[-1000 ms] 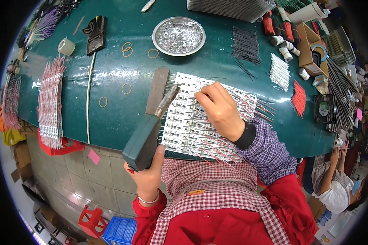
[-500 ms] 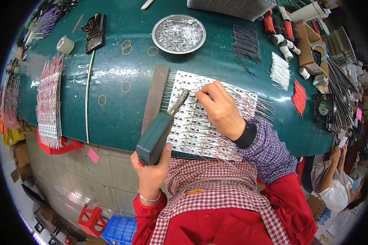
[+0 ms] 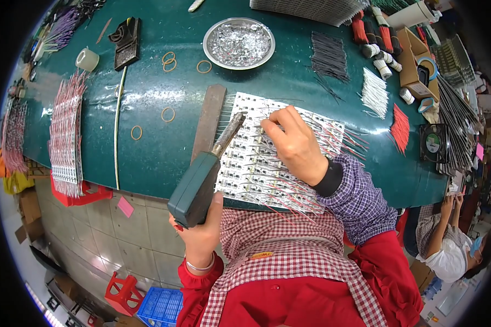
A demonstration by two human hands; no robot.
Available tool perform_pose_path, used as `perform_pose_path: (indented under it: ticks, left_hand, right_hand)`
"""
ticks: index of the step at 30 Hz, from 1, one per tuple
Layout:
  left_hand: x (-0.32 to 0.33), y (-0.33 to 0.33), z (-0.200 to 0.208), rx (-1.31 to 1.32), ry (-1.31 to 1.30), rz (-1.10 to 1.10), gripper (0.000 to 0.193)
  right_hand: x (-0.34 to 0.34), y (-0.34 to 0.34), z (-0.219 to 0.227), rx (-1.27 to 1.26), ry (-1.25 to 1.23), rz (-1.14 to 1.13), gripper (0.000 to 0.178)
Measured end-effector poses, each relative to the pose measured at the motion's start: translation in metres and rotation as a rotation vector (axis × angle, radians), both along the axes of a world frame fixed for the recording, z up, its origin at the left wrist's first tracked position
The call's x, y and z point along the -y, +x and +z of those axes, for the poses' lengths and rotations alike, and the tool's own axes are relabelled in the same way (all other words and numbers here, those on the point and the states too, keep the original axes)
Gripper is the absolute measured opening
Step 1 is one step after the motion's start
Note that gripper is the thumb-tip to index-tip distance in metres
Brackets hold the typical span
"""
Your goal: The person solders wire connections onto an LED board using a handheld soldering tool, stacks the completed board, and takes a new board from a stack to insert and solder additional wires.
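My left hand (image 3: 203, 235) grips a dark green soldering gun (image 3: 193, 188) from below. The gun's metal barrel slants up to the right, and its tip hovers over or touches the upper left of a white circuit board panel (image 3: 235, 170). Rows of small dark parts cover the panel, with red, black and white wires trailing off to its right. Over the panel's upper middle, my right hand (image 3: 295, 143) has thumb and forefinger pinched together close to the board; whatever lies between the fingertips is too small to make out. A brown bar (image 3: 209, 117) lies along the panel's left edge.
Beyond the panel stands a metal bowl (image 3: 239, 44) of silvery scraps. Black wires (image 3: 329, 57), white wires (image 3: 375, 94) and red wires (image 3: 400, 129) lie to the right. Wired boards (image 3: 65, 136), rubber bands and a black soldering stand (image 3: 127, 44) are leftward. A co-worker (image 3: 447, 245) is at far right.
The soldering gun and my left hand have shifted left, the tip moving up and left across the panel. My right hand stays nearly in place, still pinched.
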State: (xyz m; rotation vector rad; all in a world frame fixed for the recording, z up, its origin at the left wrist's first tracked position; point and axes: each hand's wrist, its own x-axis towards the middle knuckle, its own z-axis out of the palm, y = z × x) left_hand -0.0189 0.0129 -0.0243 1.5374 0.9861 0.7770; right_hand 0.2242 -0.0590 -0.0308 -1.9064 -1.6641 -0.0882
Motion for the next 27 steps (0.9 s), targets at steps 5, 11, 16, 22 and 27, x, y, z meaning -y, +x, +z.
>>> perform_pose_path:
  ticks: [5, 11, 16, 22, 27]
  left_hand:
    - [0.0006, -0.005, -0.0025, -0.01, -0.009, -0.022, 0.026]
    - [0.0039, -0.0049, -0.0031, 0.017, 0.019, -0.021, 0.028]
    - [0.0061, -0.0068, 0.0021, 0.01, 0.026, -0.03, 0.025]
    - [0.0056, -0.0079, 0.0044, 0.016, -0.019, -0.061, 0.024]
    - [0.0065, -0.0072, 0.003, -0.019, 0.021, -0.066, 0.021]
  right_hand:
    - [-0.0012, -0.0007, 0.0007, 0.007, 0.005, -0.003, 0.039]
    - [0.0003, -0.0006, 0.0023, 0.083, 0.087, 0.025, 0.029]
    - [0.0037, -0.0047, 0.0009, 0.076, 0.061, 0.032, 0.025]
    - [0.0033, -0.0054, 0.0012, 0.051, 0.077, 0.033, 0.035]
    - [0.0033, -0.0059, 0.0013, 0.05, 0.065, 0.032, 0.036]
